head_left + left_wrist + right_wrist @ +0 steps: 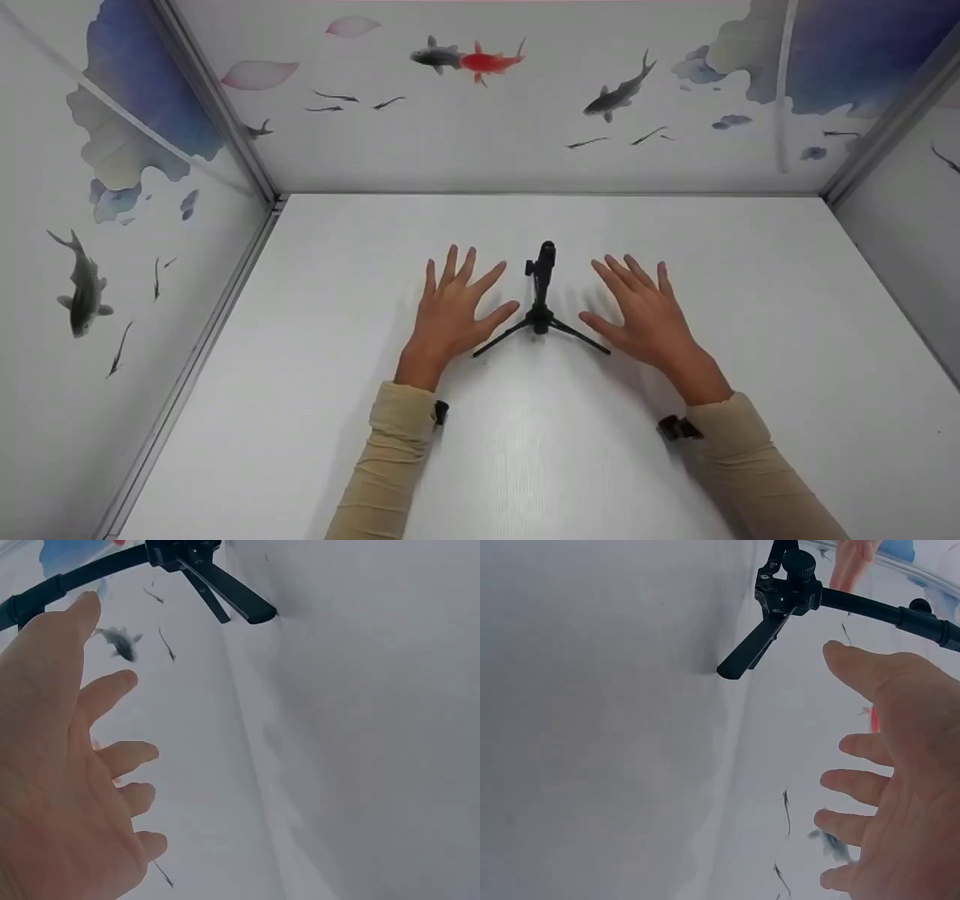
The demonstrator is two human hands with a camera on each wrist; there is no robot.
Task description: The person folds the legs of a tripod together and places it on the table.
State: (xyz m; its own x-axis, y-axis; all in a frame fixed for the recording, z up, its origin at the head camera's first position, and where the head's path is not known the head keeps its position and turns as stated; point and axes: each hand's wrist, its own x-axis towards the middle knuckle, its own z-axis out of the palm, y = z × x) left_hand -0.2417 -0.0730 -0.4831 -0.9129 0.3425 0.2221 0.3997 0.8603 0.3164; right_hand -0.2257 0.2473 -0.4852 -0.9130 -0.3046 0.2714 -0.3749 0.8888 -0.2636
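Note:
A black tripod stand stands upright on the white table, its legs spread and its post rising from the hub. In the left wrist view its legs and post show at the top; the right wrist view shows the hub with a round knob. My left hand is held to the left of the stand, fingers spread and straight, thumb toward it. On the other side my right hand has its fingers extended, thumb pointing at the stand. Both hands hold nothing.
The white tabletop is bordered by a back panel and side panels with printed fish and leaves. Metal frame strips run along the left edge. Small black devices sit at both sleeve cuffs.

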